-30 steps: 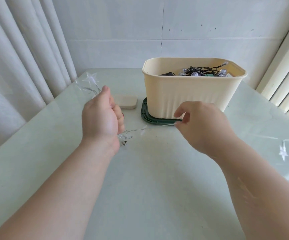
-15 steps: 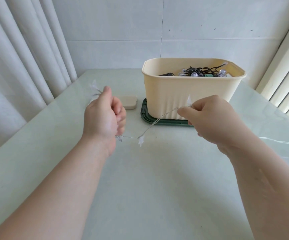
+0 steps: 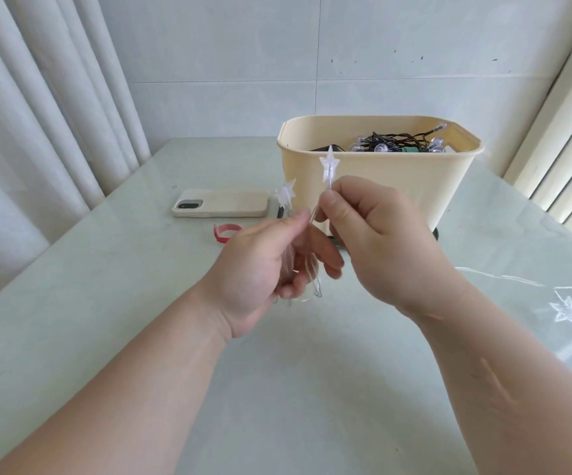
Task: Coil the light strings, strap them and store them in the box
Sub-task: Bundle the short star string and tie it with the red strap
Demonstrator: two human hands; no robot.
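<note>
We look through one wide-angle camera on the head, facing forward and down over the pale green glossy counter (image 3: 106, 303) toward the cream plastic box (image 3: 397, 180); our left hand (image 3: 264, 265) and right hand (image 3: 380, 241) sit close, just before that box.

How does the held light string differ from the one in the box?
The star string has clear wire and white stars; the boxed string has dark wire and round bulbs. Left hand and right hand hold the star string; the boxed string lies in the box. Both carry lights.
</note>
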